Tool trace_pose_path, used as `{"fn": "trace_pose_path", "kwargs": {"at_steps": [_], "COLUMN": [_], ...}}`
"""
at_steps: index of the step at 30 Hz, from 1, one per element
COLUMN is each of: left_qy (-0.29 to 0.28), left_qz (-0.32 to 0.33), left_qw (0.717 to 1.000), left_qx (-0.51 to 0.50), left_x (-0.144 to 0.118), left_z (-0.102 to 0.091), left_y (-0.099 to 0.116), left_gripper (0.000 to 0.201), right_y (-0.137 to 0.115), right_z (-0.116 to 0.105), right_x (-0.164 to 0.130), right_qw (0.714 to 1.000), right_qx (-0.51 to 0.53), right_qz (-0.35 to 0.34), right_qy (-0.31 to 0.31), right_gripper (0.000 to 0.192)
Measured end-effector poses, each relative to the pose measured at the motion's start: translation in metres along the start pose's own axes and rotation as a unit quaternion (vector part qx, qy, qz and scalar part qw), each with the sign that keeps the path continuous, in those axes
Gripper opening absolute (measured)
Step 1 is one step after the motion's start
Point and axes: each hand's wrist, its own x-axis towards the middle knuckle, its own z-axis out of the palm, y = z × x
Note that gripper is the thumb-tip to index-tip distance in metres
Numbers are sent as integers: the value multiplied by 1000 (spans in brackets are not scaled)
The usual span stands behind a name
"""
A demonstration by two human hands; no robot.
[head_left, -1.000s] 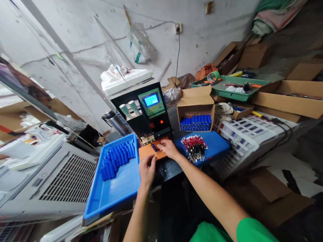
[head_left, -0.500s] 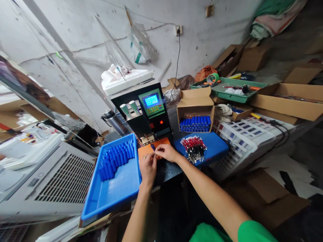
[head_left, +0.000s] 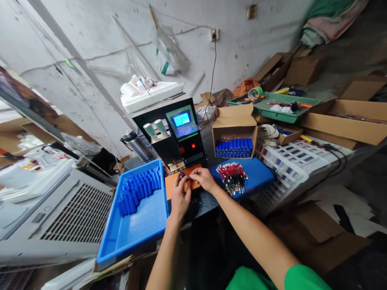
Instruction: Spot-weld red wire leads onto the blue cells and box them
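Observation:
My left hand (head_left: 180, 197), with a ring on one finger, is closed around a small blue battery cell (head_left: 182, 174) at the front of a black spot welder (head_left: 165, 149). The hand hides most of that cell. Just to the right, my right hand (head_left: 203, 179) pinches with thumb and forefinger; what lies in the pinch is too small to make out. Both hands are over an orange board (head_left: 172, 187) below the welder's electrodes (head_left: 176, 166). Close by on the right, a bundle of red and black wire leads (head_left: 232, 177) lies on a blue pad (head_left: 260, 173).
To the left, a blue tray (head_left: 142, 229) holds rows of blue cells. A cardboard box (head_left: 234, 114) with more cells stands behind the leads. A steel flask (head_left: 136, 146) is left of the welder. At right are a white plastic crate (head_left: 281, 161) and a green tray (head_left: 290, 114).
My right hand has shifted slightly right and my left hand's fingers have risen a little, so a small gap shows between them. A bluish sheen now covers the buttons under the display.

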Motion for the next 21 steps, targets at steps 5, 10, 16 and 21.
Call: {"fn": "trace_pose_path", "kwargs": {"at_steps": [5, 10, 16, 21], "left_qy": [-41, -24, 13, -6], "left_qz": [-28, -59, -139, -184], "left_qw": [999, 995, 983, 970], "left_qx": [11, -74, -118, -159], "left_x": [5, 2, 20, 28], "left_z": [5, 4, 2, 7], "left_y": [0, -1, -5, -11], "left_gripper": [46, 46, 38, 39], "right_y": [-8, -7, 3, 5], "right_z": [-3, -4, -3, -4], "right_x": [-1, 1, 7, 8], "right_qw": [996, 995, 998, 998], "right_qx": [54, 67, 29, 11], "right_qz": [53, 57, 38, 22], "right_qy": [38, 48, 50, 54], "right_gripper": [32, 33, 34, 32]}}
